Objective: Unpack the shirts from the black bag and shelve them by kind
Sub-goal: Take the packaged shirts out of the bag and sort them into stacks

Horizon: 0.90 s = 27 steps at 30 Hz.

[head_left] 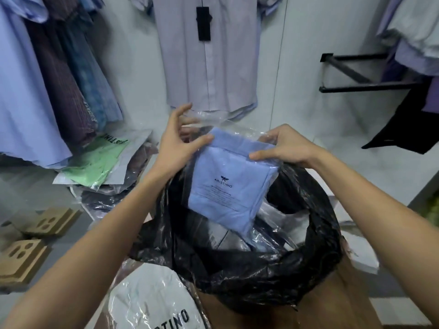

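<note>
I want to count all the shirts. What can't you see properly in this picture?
Head view only:
- Inside the black bag: the blue packed shirt, held by the left hand and right hand, covers the packs beneath.
- Small print under its logo: too small to read.
- White pack: cut off by the bottom edge.
- Pile under the green pack: overlapped, uncountable.
</note>
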Each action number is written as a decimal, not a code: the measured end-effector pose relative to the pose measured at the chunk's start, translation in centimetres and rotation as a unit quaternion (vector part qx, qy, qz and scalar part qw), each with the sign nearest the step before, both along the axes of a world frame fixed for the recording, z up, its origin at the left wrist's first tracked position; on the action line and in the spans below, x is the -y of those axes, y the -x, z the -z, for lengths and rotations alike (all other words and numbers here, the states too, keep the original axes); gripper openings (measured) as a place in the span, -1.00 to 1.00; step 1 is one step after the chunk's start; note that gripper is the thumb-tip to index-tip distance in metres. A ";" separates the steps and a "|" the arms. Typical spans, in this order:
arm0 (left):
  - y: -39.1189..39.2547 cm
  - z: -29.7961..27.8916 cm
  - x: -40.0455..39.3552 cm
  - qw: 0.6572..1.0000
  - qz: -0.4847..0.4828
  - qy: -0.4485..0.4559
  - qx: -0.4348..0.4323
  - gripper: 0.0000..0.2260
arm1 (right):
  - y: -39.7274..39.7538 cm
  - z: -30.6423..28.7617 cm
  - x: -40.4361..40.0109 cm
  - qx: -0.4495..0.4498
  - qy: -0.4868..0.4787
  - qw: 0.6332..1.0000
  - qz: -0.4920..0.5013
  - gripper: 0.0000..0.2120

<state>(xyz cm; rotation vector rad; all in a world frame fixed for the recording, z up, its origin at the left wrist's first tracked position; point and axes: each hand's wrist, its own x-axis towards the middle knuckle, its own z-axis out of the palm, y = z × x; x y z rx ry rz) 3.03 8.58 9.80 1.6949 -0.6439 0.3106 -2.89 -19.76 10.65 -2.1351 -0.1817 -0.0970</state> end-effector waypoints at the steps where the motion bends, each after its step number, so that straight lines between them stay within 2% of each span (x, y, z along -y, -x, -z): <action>1: -0.3 -1.0 0.3 0.993 -0.016 -0.070 0.090 -0.44 | -0.2 -0.7 -0.1 0.008 0.027 1.000 -0.001 -0.68; 2: -0.3 -2.2 0.7 0.967 -0.037 -0.154 0.199 -0.50 | -0.4 -1.3 -0.2 0.018 0.061 0.998 0.000 -0.65; 4: -0.3 -4.9 1.9 0.861 -0.063 -0.319 0.392 -0.55 | -0.5 -2.4 -0.6 0.034 0.119 0.992 -0.004 -0.63; 5: 0.0 -6.3 2.6 0.806 -0.034 -0.393 0.441 -0.52 | -0.4 -3.0 -0.8 0.043 0.136 0.990 -0.006 -0.65; 8: 0.7 -9.7 4.5 0.661 0.095 -0.601 0.438 -0.44 | 0.1 -4.3 -0.5 0.089 0.123 0.988 -0.024 -0.57; 11: 0.6 -11.3 5.6 0.591 0.118 -0.651 0.462 -0.29 | 0.7 -4.6 0.5 0.076 0.084 0.992 -0.048 -0.40; 13: 0.3 -11.9 6.3 0.550 0.130 -0.653 0.505 -0.18 | 1.0 -4.7 1.1 0.067 0.053 0.995 -0.059 -0.39; 15: 0.0 -12.1 7.3 0.507 0.162 -0.649 0.543 -0.19 | 1.3 -4.9 1.5 0.070 0.031 0.995 -0.060 -0.41; 17: -0.2 -12.0 8.2 0.492 0.192 -0.630 0.569 -0.32 | 1.5 -5.1 1.8 0.074 0.024 0.995 -0.060 -0.38; 18: -0.4 -11.8 8.4 0.499 0.205 -0.618 0.572 -0.42 | 1.5 -5.1 1.9 0.077 0.024 0.995 -0.059 -0.36; 20: -0.8 -11.4 8.9 0.537 0.228 -0.578 0.570 -0.69 | 1.5 -5.2 2.4 0.087 0.011 0.995 -0.043 -0.36; 22: -1.0 -11.5 9.2 0.583 0.230 -0.550 0.552 -0.83 | 1.3 -5.1 2.8 0.118 -0.011 0.993 -0.006 -0.37; 25: -1.3 -11.8 9.1 0.649 0.205 -0.538 0.497 -0.74 | 0.5 -4.4 3.3 0.173 -0.007 0.984 0.050 -0.41; 27: -1.6 -12.0 8.7 0.674 0.166 -0.528 0.489 -0.67 | 0.4 -3.9 3.4 0.171 0.013 0.982 0.082 -0.45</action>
